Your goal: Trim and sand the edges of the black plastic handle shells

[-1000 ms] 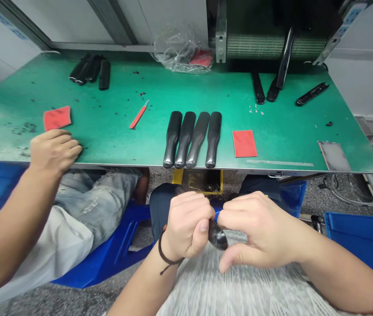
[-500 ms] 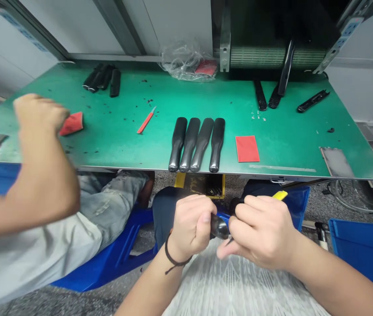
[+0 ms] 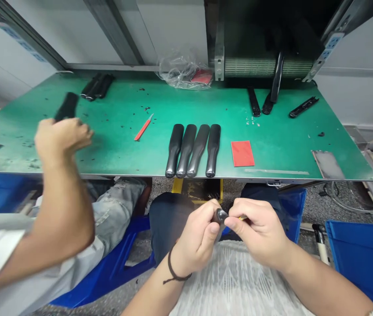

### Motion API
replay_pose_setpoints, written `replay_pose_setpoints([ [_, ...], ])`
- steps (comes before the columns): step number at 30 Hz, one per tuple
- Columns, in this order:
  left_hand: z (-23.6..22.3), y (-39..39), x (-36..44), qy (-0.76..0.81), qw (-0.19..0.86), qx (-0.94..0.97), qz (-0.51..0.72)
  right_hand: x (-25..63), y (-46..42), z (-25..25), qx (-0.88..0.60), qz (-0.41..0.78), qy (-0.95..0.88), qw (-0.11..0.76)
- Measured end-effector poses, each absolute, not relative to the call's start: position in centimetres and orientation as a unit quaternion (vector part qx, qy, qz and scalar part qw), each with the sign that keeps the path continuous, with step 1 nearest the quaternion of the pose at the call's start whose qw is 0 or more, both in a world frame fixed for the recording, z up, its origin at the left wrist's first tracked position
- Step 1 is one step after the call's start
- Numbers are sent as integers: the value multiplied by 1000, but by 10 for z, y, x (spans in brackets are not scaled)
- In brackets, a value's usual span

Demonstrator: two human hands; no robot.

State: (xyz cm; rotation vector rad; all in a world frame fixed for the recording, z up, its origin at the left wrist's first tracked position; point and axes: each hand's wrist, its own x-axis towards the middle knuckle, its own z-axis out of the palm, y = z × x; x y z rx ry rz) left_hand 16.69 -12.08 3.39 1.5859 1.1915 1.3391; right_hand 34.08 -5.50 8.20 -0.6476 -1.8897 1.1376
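Note:
My left hand [image 3: 202, 232] is closed around a black plastic handle [image 3: 221, 215], whose glossy rounded end points to the right. Most of that handle is hidden in my fist. My right hand [image 3: 257, 230] grips a slim tool with a bit of yellow showing, apparently a yellow-handled knife [image 3: 243, 217]. Its thumb meets the handle's end, and the blade cannot be made out. Both hands are over my lap, in front of the table edge. Beyond them on the table lie several black handles [image 3: 193, 151] side by side, with a red square sanding pad [image 3: 242, 153] to their right.
At left, a co-worker's hand [image 3: 63, 136] holds a black part [image 3: 67, 106]. A red-handled craft knife [image 3: 143, 127] lies on the green table [image 3: 123, 153]. Black parts sit by a conveyor [image 3: 265, 68]. A clear plastic bag [image 3: 179, 72] lies at the back; a blue bin [image 3: 364, 259] stands right.
My right hand has turned, so less of the yellow tool shows, and its thumb now touches the handle's end. The co-worker's hand moved right and now has a black part. The view shifted slightly.

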Motion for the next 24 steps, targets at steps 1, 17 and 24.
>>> replay_pose_setpoints([
  [1, 33, -122, 168, 456, 387, 603, 528, 344, -53, 82, -263, 450, -746, 415],
  [17, 43, -126, 168, 407, 391, 605, 561, 342, -39, 104, -193, 259, -912, 255],
  [24, 40, -128, 170, 417, 383, 595, 571, 346, -38, 110, -202, 172, -926, 267],
])
